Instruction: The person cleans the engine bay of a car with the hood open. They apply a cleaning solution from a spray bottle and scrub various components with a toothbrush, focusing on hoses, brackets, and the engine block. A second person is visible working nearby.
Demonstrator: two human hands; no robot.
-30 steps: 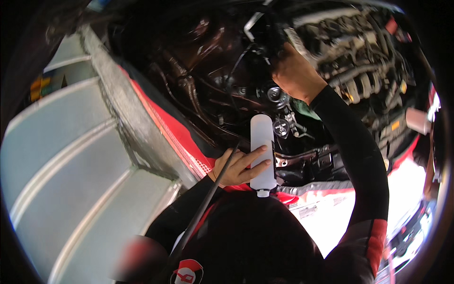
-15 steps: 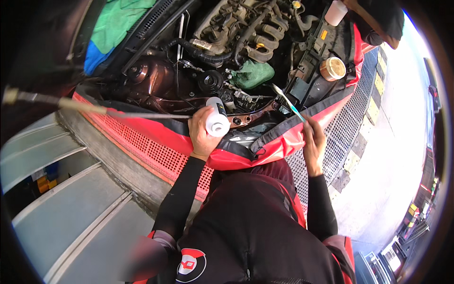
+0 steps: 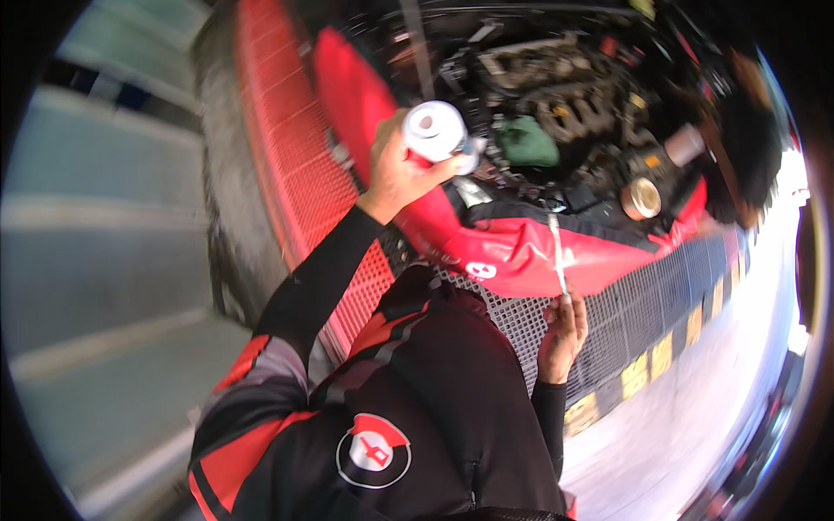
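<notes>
Hands well apart, both full: my left hand [image 3: 395, 178] wraps around a white bottle [image 3: 445, 130], top facing me, probably against spills. My right hand [image 3: 563, 334] pinches a slim stick [image 3: 558, 250] by its near end, likely to leave its length free. Beyond that hand, a red cover [image 3: 521, 256] drapes before the engine [image 3: 565, 82], presumably as protection.

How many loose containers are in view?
3: the white bottle in the left hand, the round tub near the red cover and the pale container beside the co-worker. Others may be hidden.
</notes>
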